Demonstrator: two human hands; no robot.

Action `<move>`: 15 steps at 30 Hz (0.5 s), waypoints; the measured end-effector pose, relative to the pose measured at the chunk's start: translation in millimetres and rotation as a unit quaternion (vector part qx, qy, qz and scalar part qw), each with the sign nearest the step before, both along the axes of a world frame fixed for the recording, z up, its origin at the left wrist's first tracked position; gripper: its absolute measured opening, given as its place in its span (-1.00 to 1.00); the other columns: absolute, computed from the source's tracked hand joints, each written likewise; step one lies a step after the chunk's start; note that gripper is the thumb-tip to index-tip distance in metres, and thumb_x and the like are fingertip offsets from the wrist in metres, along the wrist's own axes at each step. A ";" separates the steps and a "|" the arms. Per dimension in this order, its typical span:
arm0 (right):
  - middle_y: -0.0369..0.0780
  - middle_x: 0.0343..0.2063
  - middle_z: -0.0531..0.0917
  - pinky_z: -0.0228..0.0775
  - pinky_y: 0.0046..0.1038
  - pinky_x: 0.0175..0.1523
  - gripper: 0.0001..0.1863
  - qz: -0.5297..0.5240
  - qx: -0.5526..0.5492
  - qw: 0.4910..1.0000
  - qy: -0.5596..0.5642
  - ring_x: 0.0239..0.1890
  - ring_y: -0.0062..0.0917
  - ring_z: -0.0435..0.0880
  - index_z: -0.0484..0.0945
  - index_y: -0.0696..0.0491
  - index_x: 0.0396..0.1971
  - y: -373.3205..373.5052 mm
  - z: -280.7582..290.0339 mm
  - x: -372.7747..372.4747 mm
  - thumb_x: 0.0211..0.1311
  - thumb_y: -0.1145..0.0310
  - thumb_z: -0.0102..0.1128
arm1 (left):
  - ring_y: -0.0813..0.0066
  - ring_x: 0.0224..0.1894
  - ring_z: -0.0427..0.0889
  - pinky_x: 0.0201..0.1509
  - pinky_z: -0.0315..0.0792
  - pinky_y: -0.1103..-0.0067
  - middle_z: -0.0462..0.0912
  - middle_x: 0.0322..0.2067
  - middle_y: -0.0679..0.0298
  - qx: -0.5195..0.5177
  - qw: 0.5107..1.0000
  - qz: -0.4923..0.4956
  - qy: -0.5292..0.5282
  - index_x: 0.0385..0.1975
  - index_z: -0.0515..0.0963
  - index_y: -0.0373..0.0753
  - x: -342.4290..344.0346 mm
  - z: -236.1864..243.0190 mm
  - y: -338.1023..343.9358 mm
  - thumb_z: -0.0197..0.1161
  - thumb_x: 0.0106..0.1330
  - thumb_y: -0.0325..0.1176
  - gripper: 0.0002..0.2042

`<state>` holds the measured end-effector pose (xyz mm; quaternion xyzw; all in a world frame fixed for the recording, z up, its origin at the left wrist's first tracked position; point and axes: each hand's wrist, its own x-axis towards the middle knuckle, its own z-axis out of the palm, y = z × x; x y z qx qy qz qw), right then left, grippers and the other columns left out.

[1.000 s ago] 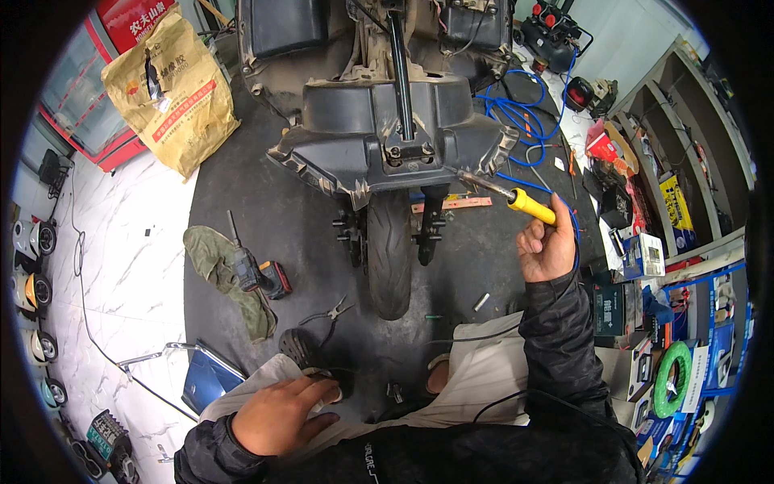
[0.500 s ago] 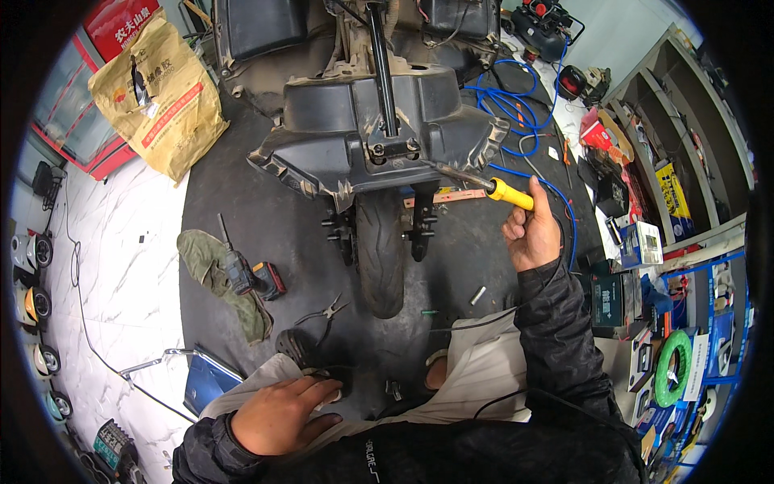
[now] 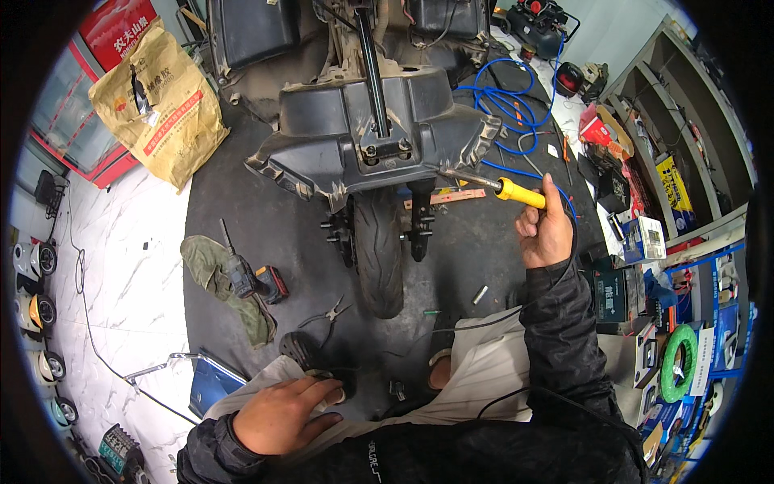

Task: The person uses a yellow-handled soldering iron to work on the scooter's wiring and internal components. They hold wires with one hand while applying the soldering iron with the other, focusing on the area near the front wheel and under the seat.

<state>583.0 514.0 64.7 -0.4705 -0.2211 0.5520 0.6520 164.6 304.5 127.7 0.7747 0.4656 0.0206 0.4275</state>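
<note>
My right hand [image 3: 548, 230] is wrapped round the yellow handle of a soldering iron [image 3: 516, 193]. Its metal barrel points left, and the tip appears to reach the lower right edge of a scuffed black plastic panel [image 3: 322, 165] on a scooter front; contact is hard to judge. Under that panel stands the front wheel [image 3: 379, 270]. My left hand [image 3: 282, 413] rests on my left leg, fingers stretched out and holding nothing.
On the dark mat lie pliers [image 3: 328, 317], a cordless drill [image 3: 256, 278] on a green cloth [image 3: 205, 262], and a small metal cylinder [image 3: 480, 294]. A blue hose [image 3: 516, 113] coils at the right, near cluttered shelves [image 3: 677, 121]. A paper sack [image 3: 165, 113] stands far left.
My right hand and the soldering iron have shifted slightly right. The whole view has moved a little, and my left hand stays on my leg.
</note>
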 end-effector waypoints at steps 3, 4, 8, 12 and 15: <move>-0.37 -0.68 0.38 0.11 -0.53 -0.47 -0.60 -0.005 0.016 1.000 0.024 -0.69 -0.64 0.25 0.52 0.02 -0.19 -1.6 2.0 1.4 0.63 -0.05 0.26 | -0.09 0.01 0.77 0.07 0.68 0.24 0.71 0.06 0.07 -0.001 1.000 -0.001 0.008 0.26 0.55 -0.21 -0.1 1.8 -1.0 0.42 0.48 -0.12 -0.53; -0.37 -0.68 0.38 0.11 -0.53 -0.48 -0.60 -0.011 0.019 0.999 0.031 -0.69 -0.64 0.25 0.52 0.02 -0.19 -2.0 3.3 1.3 0.63 -0.05 0.26 | -0.09 0.01 0.77 0.08 0.68 0.24 0.71 0.06 0.07 0.000 1.000 -0.003 0.012 0.27 0.55 -0.21 -0.3 2.6 -1.3 0.42 0.48 -0.12 -0.53; -0.35 -0.68 0.40 0.13 -0.53 -0.48 -0.59 -0.001 0.043 0.999 0.014 -0.68 -0.64 0.28 0.52 0.03 -0.22 -2.7 8.3 -5.4 0.64 -0.04 0.24 | -0.10 0.02 0.77 0.10 0.67 0.24 0.71 0.08 0.07 -0.011 1.000 0.005 0.007 0.26 0.55 -0.22 -1.1 3.8 -1.0 0.42 0.48 -0.13 -0.54; -0.33 -0.67 0.41 0.16 -0.53 -0.49 -0.58 -0.010 0.063 0.996 -0.066 -0.68 -0.64 0.30 0.52 0.05 -0.24 -3.5 13.0 -20.1 0.66 -0.03 0.22 | -0.11 0.03 0.77 0.11 0.67 0.23 0.71 0.10 0.05 -0.011 1.000 0.006 0.008 0.26 0.55 -0.21 -2.0 4.0 -1.8 0.42 0.48 -0.14 -0.54; -0.34 -0.66 0.42 0.16 -0.54 -0.50 -0.57 -0.016 0.072 0.992 -0.103 -0.67 -0.65 0.31 0.52 0.07 -0.25 -3.8 16.1 -30.6 0.67 -0.03 0.20 | -0.11 0.03 0.77 0.11 0.67 0.23 0.71 0.11 0.04 -0.015 1.000 0.008 0.005 0.26 0.55 -0.21 -2.8 3.1 -2.6 0.43 0.48 -0.15 -0.54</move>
